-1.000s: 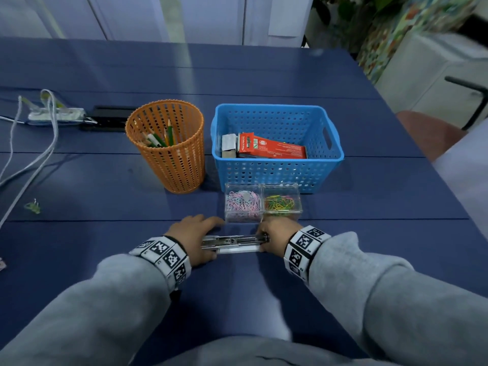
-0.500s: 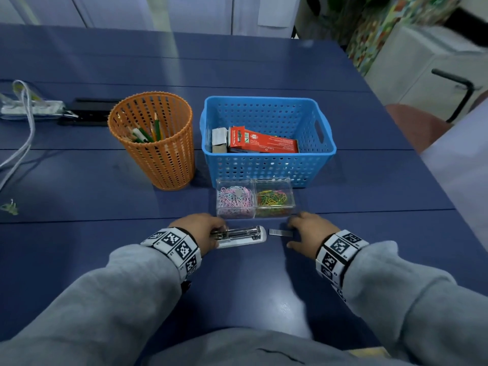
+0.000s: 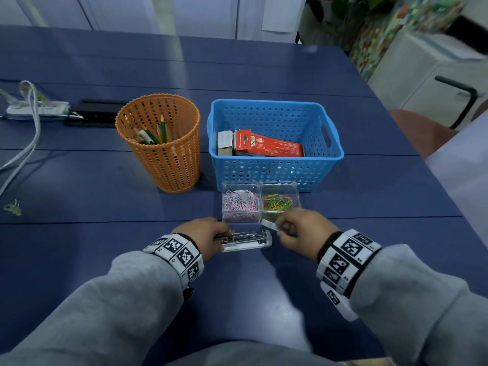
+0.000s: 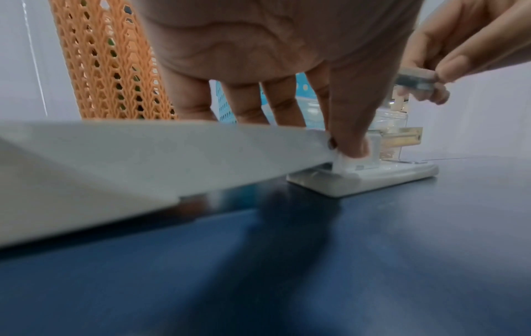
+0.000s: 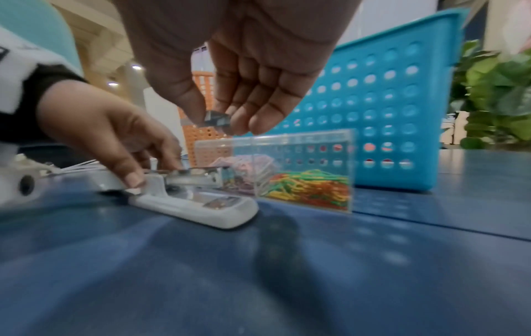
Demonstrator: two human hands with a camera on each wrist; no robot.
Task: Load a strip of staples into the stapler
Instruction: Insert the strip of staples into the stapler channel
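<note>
Loading step: my left hand point(image 3: 204, 235) grips the opened stapler point(image 3: 247, 240) flat on the worktop point(image 3: 105, 247) while my right hand point(image 3: 301, 233) pinches the staple strip point(image 3: 270, 224) just above it, which I judge must next align with the magazine channel.

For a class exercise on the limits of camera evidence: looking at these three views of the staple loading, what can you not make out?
- Whether the stapler channel already holds staples: too small in the head view, hidden by the left hand in the right wrist view.
- Full length of the staple strip: its ends are covered by the right hand.
- Print on the red box in the blue basket: too small.
</note>
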